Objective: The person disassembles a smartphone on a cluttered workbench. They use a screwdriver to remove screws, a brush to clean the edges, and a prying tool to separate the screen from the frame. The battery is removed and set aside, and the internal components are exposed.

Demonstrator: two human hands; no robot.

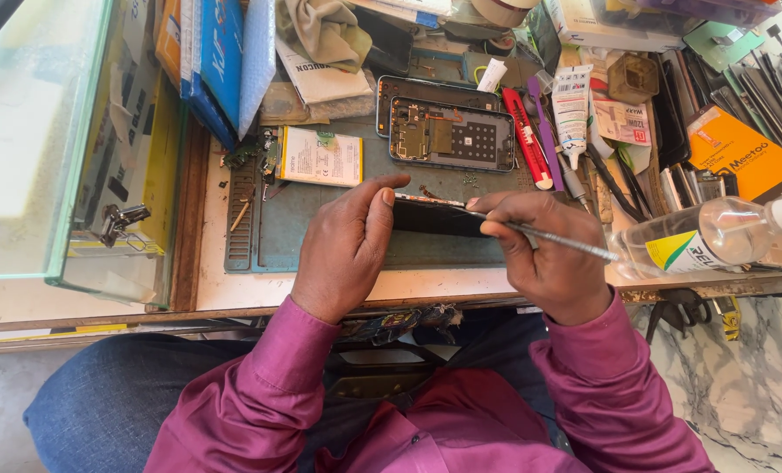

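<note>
Packaging and labels on the worktop

Orange flat package (741, 153) at right edge; white tube (571, 109) with red-black label toward the back; yellow-green label on clear bottle (715, 236) near right front; blue packs (225, 61) stand back left; white-labelled battery (319, 157) left of centre.

phone (435, 217): ends hidden by hands | clear bottle (715, 235): cap cut off by frame edge

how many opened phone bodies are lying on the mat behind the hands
2: one opened phone body with its board showing, and a second frame half under it at its left. More may be hidden in the clutter.
</note>
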